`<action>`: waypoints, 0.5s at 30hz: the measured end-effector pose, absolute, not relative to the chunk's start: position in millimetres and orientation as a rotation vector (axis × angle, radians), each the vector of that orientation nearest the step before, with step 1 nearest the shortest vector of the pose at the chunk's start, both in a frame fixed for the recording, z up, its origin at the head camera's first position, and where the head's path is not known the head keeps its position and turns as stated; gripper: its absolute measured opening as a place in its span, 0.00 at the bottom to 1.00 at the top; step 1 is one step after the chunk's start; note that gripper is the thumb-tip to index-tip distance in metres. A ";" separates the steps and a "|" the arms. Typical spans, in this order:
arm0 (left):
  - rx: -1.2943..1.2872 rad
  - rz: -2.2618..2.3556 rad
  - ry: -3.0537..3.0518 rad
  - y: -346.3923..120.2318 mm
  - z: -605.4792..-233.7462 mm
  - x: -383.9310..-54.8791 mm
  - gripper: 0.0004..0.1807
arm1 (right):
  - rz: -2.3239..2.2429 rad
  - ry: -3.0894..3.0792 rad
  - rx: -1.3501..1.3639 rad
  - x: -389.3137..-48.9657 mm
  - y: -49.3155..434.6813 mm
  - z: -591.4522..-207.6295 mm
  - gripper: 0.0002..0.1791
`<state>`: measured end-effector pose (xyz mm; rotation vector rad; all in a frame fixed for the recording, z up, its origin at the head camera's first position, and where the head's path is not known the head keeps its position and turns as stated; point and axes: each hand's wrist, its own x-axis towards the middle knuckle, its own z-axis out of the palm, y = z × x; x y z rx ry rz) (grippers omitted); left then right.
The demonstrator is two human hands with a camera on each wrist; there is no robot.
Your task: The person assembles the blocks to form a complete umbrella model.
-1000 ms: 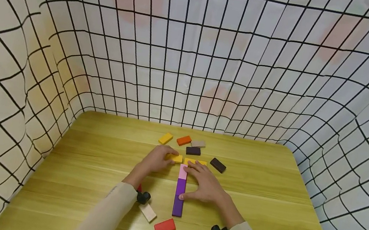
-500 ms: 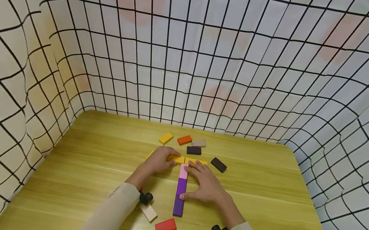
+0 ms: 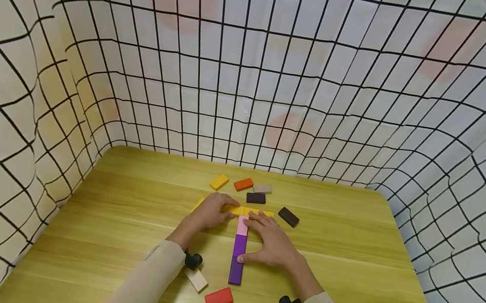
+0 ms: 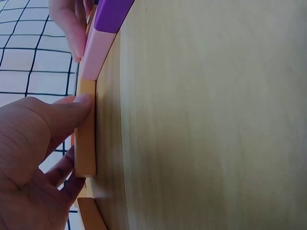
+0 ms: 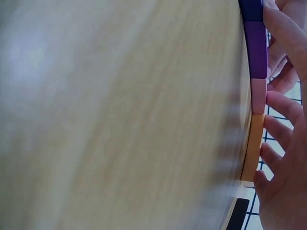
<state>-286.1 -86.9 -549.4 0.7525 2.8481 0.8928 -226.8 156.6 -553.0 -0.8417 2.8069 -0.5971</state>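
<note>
My left hand (image 3: 211,210) pinches a flat yellow block (image 4: 86,139), thumb on the near side and fingers on the far side. This block lies end to end with a second yellow block (image 3: 263,213) on its right. From where they meet, a pink block (image 3: 243,225), a purple block (image 3: 240,245) and a dark purple block (image 3: 236,273) run in a line toward me. Fingers of my right hand (image 3: 274,244) are spread, with tips at the pink block and the second yellow block; its thumb touches the purple pieces. Another yellow block (image 3: 197,204) lies partly hidden behind my left hand.
Behind the row lie a yellow block (image 3: 219,182), an orange block (image 3: 243,184), a beige block (image 3: 262,189) and a black block (image 3: 256,198). Another black block (image 3: 288,217) lies right. Nearer are a cream block (image 3: 196,279) and a red block (image 3: 218,299). Black wire mesh (image 3: 251,95) surrounds the table.
My left hand has slid its yellow block to the right, closing the gap to the other yellow block. The right hand has stayed in place.
</note>
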 end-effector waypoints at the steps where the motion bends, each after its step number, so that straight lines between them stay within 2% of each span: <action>1: 0.753 0.893 2.847 -86.7 -549.3 -286.1 0.17 | -0.591 2.806 -0.837 -226.8 156.5 -552.8 0.58; 15: 0.786 0.870 2.868 -84.5 -549.4 -284.1 0.17 | -0.570 2.812 -0.864 -228.6 156.9 -555.9 0.59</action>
